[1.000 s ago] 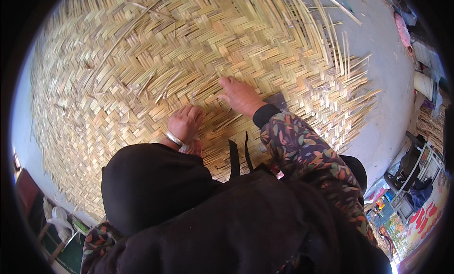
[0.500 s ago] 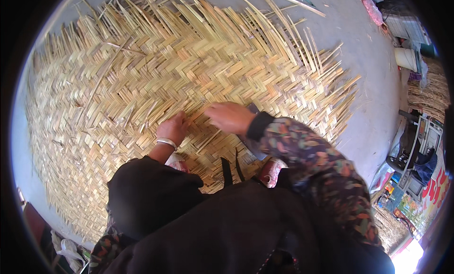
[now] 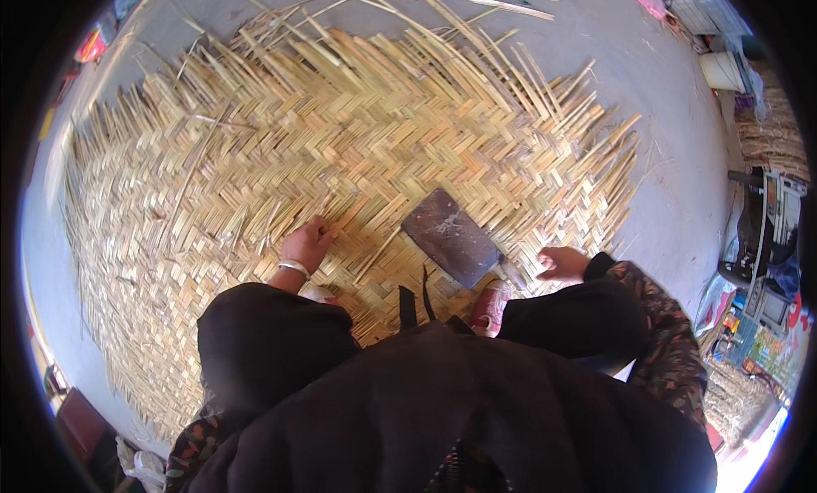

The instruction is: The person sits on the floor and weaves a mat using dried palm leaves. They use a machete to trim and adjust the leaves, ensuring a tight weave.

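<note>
A large mat of woven pale reed strips point(image 3: 400, 165) lies spread on the floor under both hands. On its near part rests a dark, broad-bladed cleaver point(image 3: 451, 236), blade flat and handle pointing toward my right. My left hand point(image 3: 308, 242), with a white bangle at the wrist, is closed low over the weave; whatever its fingers pinch is hidden. To the right of the cleaver's handle, and apart from it, is my right hand point(image 3: 562, 263). Its fingers are curled in and nothing shows in them.
My red shoes point(image 3: 491, 308) stand on the mat's near part. Loose strip ends point(image 3: 477, 46) jut out along the far edge over the grey floor point(image 3: 672, 144). At the right stand a white bucket point(image 3: 720, 71), a straw bundle point(image 3: 773, 140) and a wheeled metal frame point(image 3: 770, 238).
My right hand has moved away from my left, back toward the right beside the cleaver's handle. The cleaver, earlier mostly covered by my right arm, now shows. My left hand stays nearly in place.
</note>
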A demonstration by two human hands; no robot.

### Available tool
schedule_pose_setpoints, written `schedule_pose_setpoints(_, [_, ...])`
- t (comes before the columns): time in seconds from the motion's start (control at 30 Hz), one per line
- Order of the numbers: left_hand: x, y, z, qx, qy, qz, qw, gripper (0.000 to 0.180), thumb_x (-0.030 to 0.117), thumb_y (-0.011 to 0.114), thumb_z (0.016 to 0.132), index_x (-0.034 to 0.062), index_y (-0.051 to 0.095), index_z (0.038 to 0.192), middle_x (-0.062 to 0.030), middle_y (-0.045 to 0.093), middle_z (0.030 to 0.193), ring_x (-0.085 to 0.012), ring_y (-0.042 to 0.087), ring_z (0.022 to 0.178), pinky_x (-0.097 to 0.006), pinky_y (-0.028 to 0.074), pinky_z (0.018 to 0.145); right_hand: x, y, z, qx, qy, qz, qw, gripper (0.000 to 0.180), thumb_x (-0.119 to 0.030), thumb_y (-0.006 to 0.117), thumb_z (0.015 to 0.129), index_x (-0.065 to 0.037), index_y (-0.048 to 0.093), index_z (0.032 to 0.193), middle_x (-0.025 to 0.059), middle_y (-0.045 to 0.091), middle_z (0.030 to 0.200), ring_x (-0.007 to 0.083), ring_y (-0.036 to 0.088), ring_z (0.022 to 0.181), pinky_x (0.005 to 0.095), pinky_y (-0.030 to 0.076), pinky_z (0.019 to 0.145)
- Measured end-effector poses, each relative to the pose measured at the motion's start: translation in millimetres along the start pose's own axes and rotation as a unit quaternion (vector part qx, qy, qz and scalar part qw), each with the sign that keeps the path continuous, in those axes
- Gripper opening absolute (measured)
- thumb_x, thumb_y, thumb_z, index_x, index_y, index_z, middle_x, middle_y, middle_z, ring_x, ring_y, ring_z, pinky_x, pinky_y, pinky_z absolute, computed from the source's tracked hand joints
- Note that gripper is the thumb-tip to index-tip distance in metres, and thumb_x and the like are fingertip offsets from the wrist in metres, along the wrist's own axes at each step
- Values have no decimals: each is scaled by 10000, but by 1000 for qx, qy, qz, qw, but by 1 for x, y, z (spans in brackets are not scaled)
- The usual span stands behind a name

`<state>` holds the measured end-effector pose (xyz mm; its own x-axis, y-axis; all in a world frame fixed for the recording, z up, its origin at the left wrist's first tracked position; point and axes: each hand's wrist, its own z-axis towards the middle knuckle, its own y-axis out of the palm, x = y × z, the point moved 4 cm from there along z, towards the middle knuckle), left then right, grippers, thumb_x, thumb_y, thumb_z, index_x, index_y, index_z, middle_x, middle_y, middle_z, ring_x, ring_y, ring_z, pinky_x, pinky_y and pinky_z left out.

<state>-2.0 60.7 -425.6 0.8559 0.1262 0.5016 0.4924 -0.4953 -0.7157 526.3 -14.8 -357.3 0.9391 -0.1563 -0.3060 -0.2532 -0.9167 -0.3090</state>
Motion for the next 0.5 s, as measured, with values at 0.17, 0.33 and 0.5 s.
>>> schedule_pose_setpoints(0.17, [-5,4,-6,5,32,-8,999,227,287,667,839,104,554,913,-84,606,764,-275,615,689,-398,475,618,-18,59,29,111,-77,2,991,628,-413,724,796,-61,489,1259,188,646,1018,356,625,991,422,492,834])
schedule_pose_setpoints(0.33, [-9,11,-12,10,61,-32,998,219,196,649,817,99,540,981,-115,591,915,-286,615,777,-399,483,662,-27,53,36,81,7,-51,995,590,-348,723,759,-92,498,1240,215,647,1017,394,626,969,466,491,814])
schedule_pose_setpoints(0.5, [-9,7,-15,4,64,-37,997,259,197,641,815,83,548,1029,-134,590,922,-325,616,823,-416,490,713,-37,40,38,43,-27,-55,997,650,-330,751,683,-58,515,1224,232,647,1010,402,624,974,462,489,821])
